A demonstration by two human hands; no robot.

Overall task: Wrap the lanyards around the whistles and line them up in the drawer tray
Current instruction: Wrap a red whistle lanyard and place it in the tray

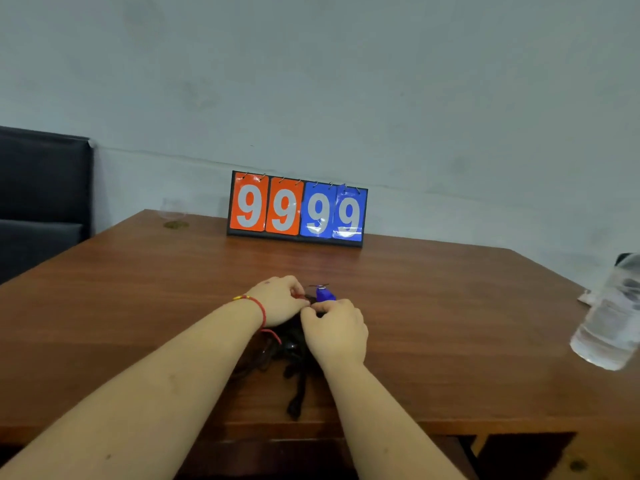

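ok, your left hand (277, 299) pinches something red, your right hand (334, 329) curls on black lanyard cords (294, 355) heaped on the brown wooden table (433, 306); blue plastic whistle (325, 294) just beyond your fingers

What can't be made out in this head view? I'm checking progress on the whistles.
- Number of whistles: only one blue plastic whistle shows; both hands and the tangled black lanyards cover the rest.
- What the left hand pinches: a red sliver, too small to identify.
- What the right hand holds: its curled fingers hide it.
- Drawer tray: not in view.
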